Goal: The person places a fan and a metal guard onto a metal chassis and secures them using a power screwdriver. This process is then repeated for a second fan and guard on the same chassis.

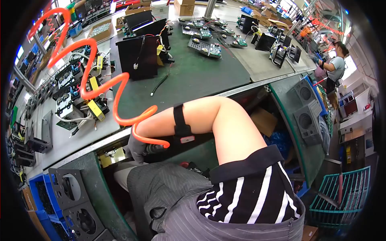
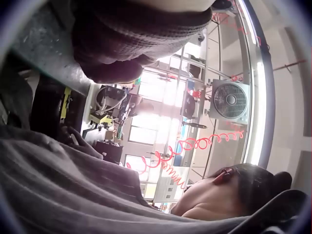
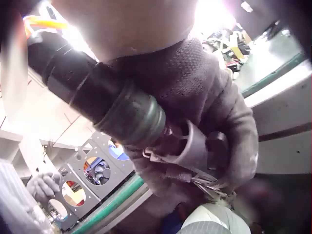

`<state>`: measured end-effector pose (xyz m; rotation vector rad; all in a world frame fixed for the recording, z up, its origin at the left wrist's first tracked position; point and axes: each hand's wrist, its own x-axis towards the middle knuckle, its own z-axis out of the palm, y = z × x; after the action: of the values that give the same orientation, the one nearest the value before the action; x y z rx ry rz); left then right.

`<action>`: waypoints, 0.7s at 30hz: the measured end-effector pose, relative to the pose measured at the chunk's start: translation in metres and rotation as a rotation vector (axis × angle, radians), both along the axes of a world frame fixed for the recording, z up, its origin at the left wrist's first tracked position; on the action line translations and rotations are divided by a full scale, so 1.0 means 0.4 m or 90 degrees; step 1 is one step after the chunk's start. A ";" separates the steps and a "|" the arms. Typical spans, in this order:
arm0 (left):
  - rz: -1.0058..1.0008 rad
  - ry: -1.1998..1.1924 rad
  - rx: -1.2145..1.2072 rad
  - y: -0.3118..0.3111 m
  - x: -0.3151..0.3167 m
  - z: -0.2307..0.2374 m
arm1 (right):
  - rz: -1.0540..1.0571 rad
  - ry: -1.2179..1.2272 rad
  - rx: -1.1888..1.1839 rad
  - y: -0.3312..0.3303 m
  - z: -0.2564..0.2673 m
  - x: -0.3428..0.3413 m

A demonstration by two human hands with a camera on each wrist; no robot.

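Note:
In the head view my gloved right hand (image 1: 138, 148) is at the bench's front edge, beside the end of a coiled orange hose (image 1: 150, 140). Close up in the right wrist view, the right hand (image 3: 219, 112) has its fingers curled round a dark cylindrical tool (image 3: 83, 83) with a green ring and a loop-shaped end. My left hand (image 3: 44, 187) hangs beside the panels with round holes (image 3: 85, 178), fingers loosely bent; whether it touches them is unclear. The left wrist view shows the left glove (image 2: 122, 41) with its fingertips hidden.
Black housings (image 1: 138, 56) and circuit assemblies (image 1: 205, 46) stand on the green mat. Metal units with yellow parts (image 1: 96, 109) line the left side. Speaker-like panels (image 1: 307, 120) lean at the right, near a green rack (image 1: 341, 193). Another person (image 1: 335, 66) stands at the far right.

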<state>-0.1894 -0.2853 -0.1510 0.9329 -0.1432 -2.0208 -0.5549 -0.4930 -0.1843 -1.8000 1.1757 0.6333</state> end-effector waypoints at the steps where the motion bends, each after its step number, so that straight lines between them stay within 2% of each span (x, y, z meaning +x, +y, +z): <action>1: 0.026 0.017 0.021 0.005 -0.008 -0.027 | -0.021 -0.031 0.035 -0.006 -0.009 -0.005; 3: 0.032 0.099 0.007 0.003 -0.021 -0.081 | -0.057 -0.090 0.103 -0.026 -0.033 -0.013; 7: 0.099 0.111 -0.009 0.003 -0.035 -0.125 | -0.116 -0.204 0.240 -0.085 -0.113 -0.016; 8: 0.122 0.102 -0.018 0.002 -0.039 -0.125 | -0.230 -0.219 0.293 -0.102 -0.193 0.005; 9: 0.146 0.092 -0.027 0.005 -0.037 -0.127 | -0.240 -0.190 0.304 -0.063 -0.072 -0.015; 10: 0.158 0.055 -0.032 0.007 -0.025 -0.138 | -0.193 -0.156 0.234 -0.021 0.056 -0.038; 11: 0.178 0.051 -0.029 0.001 -0.008 -0.161 | -0.301 -0.230 0.180 -0.017 -0.005 -0.059; 12: 0.194 -0.019 -0.036 -0.001 0.011 -0.188 | -0.150 -0.431 0.085 -0.009 -0.048 -0.120; 13: 0.220 -0.094 -0.037 0.007 -0.004 -0.178 | 0.012 -0.635 0.000 0.005 -0.024 -0.154; 14: 0.260 -0.060 -0.011 0.021 -0.028 -0.173 | 0.055 -0.650 0.039 0.009 -0.008 -0.152; 15: 0.312 -0.035 0.013 -0.008 -0.073 -0.140 | -0.008 -0.401 0.109 0.021 0.110 -0.101; 16: 0.254 0.039 0.001 -0.022 -0.053 -0.154 | -0.049 -0.149 0.155 0.021 0.179 -0.068; 17: 0.282 -0.011 -0.002 -0.027 -0.072 -0.147 | -0.060 -0.231 0.149 0.031 0.176 -0.064; 18: 0.198 0.075 -0.118 -0.019 -0.041 -0.197 | -0.093 -0.218 0.160 0.039 0.182 -0.053; 19: 0.232 0.076 -0.063 -0.042 -0.067 -0.172 | -0.124 -0.267 0.184 0.053 0.167 -0.041; 21: 0.220 0.071 -0.118 -0.033 -0.070 -0.196 | -0.121 -0.400 0.173 0.079 0.130 0.000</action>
<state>-0.2176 -0.2986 -0.2296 0.6743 -0.0986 -1.7022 -0.5549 -0.4614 -0.1322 -1.4726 0.7706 0.0857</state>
